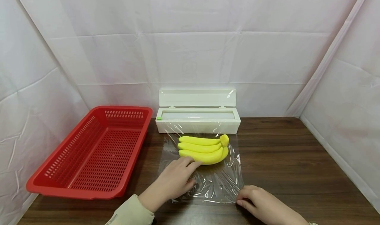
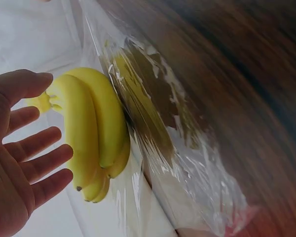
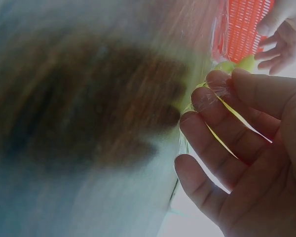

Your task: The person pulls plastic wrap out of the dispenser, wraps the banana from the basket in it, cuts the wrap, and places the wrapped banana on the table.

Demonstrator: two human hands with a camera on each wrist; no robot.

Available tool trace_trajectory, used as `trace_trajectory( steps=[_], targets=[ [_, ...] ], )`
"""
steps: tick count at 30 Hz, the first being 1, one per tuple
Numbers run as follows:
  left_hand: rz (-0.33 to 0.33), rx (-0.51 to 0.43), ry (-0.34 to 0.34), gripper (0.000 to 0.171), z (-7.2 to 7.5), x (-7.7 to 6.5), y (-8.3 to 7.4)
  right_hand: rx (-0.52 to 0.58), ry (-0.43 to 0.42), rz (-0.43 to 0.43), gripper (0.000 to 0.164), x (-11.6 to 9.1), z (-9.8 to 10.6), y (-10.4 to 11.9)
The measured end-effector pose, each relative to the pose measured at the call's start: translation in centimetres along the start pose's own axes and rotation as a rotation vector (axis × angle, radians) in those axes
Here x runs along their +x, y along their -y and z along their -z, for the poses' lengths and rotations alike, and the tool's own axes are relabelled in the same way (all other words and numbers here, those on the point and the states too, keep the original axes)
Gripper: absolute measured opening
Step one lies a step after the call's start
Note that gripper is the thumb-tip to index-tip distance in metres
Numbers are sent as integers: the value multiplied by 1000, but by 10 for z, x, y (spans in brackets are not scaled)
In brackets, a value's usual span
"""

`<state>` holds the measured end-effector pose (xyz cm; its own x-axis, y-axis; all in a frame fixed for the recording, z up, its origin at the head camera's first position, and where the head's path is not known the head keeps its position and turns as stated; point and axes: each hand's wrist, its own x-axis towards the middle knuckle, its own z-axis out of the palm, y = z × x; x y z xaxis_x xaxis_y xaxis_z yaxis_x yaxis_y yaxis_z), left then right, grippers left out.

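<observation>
A bunch of yellow bananas [image 1: 205, 152] lies on a sheet of clear plastic wrap [image 1: 212, 185], its stem toward the right. The sheet runs forward from a white wrap dispenser [image 1: 197, 126] whose lid stands raised. My left hand [image 1: 175, 177] is at the near side of the bunch, fingertips right at the nearest banana. In the left wrist view its fingers are spread and loosely bent beside the bananas [image 2: 84, 128]. At the sheet's near right corner, my right hand [image 1: 261, 202] pinches the wrap between thumb and forefinger, as the right wrist view shows.
Left of the dispenser stands a red perforated plastic basket [image 1: 130, 182]. A small green piece [image 1: 159, 118] sits at the dispenser's left end. The dark wooden table [image 1: 276, 152] is bounded by white cloth walls [image 1: 190, 60] at the back and sides.
</observation>
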<state>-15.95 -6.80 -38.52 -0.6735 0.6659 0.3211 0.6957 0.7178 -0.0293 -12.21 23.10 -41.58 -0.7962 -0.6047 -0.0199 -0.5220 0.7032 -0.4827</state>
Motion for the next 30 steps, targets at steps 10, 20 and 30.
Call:
trace_trajectory(
  steps=[10, 20, 30],
  targets=[
    [29, -15, 40, 46, 1, -7, 6, -12, -11, 6, 12, 0, 0, 1],
    [54, -31, 79, 43, 0, -11, 7, -55, -99, 71, 9, -3, -3, 1],
    [86, -50, 159, 31, 5, -17, 9, -29, -31, 11, 11, -1, -1, 1]
  ],
)
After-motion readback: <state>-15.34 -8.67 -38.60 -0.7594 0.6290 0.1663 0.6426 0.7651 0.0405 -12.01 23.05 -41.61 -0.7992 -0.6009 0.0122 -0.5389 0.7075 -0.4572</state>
